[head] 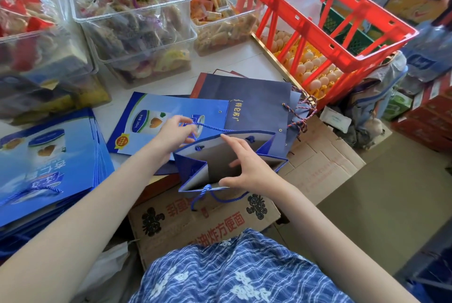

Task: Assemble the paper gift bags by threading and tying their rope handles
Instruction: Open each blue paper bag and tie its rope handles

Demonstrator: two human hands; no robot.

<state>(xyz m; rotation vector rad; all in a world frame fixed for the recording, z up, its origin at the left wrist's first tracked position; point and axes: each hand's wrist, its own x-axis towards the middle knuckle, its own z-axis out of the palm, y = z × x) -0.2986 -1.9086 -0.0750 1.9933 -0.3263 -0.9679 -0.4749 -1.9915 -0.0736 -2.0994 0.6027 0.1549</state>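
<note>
An open blue gift bag (227,163) is seen from above, propped at the bench (247,62) edge over a printed carton (203,219), its mouth turned toward the camera. The right hand (247,168) is spread across the opening, fingers extended over the far wall and thumb hooked on the near rim, so the bag is steadied rather than gripped. The left hand (175,135) is curled behind the far wall, where a blue rope (215,127) is pinched at its end and drawn off to the right. Two knots (250,139) are visible inside the far wall, while the near handle (215,196) hangs threaded below the near rim. The step in hand is judged to be the seating of the far handle. It would be done well if the bag were kept braced while the rope is pulled, so the knots are drawn snug against the holes without the paper being torn, and if the loop were matched in length to the near one. Flat bags (49,155) are stacked at left, a dark bag (256,99) lies beyond, and clear snack tubs (137,21) and a red crate (318,16) stand behind
</note>
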